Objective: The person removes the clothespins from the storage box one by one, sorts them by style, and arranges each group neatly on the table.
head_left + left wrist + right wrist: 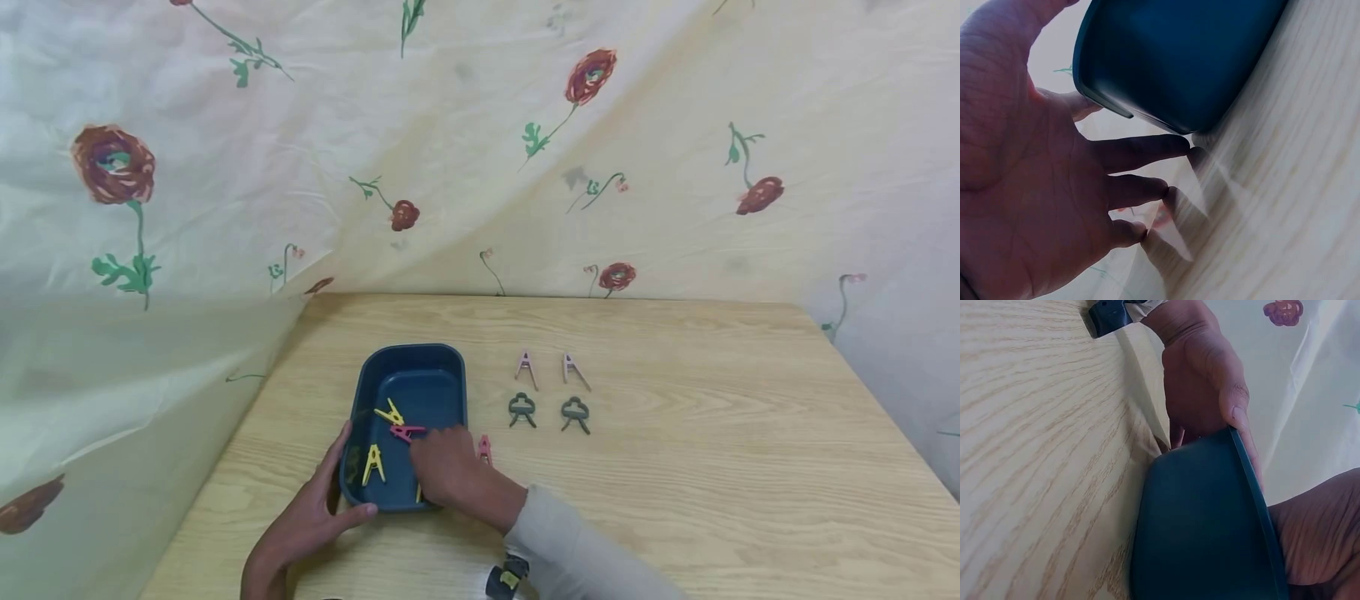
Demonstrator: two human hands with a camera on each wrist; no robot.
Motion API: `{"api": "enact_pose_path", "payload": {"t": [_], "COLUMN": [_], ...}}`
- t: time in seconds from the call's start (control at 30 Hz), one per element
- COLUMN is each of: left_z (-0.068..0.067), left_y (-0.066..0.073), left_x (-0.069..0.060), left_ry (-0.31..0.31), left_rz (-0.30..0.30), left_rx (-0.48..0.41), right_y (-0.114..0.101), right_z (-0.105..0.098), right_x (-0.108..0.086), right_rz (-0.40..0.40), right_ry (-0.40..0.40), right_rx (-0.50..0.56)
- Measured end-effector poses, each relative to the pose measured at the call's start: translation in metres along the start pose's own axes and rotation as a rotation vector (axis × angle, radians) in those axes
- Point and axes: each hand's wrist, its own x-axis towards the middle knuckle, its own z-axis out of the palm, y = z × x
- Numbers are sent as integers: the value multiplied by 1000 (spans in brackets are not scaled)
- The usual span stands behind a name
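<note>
Left grip (311,508): spread wide, fingers almost straight along the tray's left side, thumb set at its near-left corner; nothing is enclosed by it.
Right grip (453,468): fingers curled, lowered over the tray's right side; whether a clip is pinched cannot be told, as the fingertips are hidden beneath the knuckles.
Blue tray (431,387): set on the desk (712,433) between the two grips. It could be skewed or dragged if its right wall is caught by the right grip while too little pressure is applied by the left.
Pink clip (405,432): laid in the tray just beside the right grip's knuckles; it could be pushed out of reach by a leftward swing.
Yellow clips (373,467): two are seen left of the right grip; a yellow sliver at its near side is mostly covered, and legs could be snagged by a blind pinch there.
Red clip (485,448): placed just right of the right grip, partly covered; it could be swept aside if the wrist is drawn back low.
Pale pink clips (527,363) and grey clips (575,409): paired beyond and right of the right grip; their rows could be disturbed by a dropped clip.
</note>
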Motion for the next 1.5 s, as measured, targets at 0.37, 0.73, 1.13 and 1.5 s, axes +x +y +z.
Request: {"api": "enact_pose_path", "payload": {"t": [0.37, 0.73, 1.13, 1.5], "left_z": [1, -1, -1, -1], "left_y": [-2, -1, -1, -2], "left_x": [-1, 2, 2, 1], "left_ry": [-2, 1, -2, -11], "left_rz": [-9, -1, -5, 26], "left_rx": [9, 12, -16, -37], "right_y": [0, 5, 9, 11], "right_z": [2, 8, 15, 24], "right_x": [0, 4, 2, -2], "right_rz": [-6, -5, -27, -16], "right_ry": [-22, 123, 271, 495], "right_rx": [71, 136, 250, 360]}}
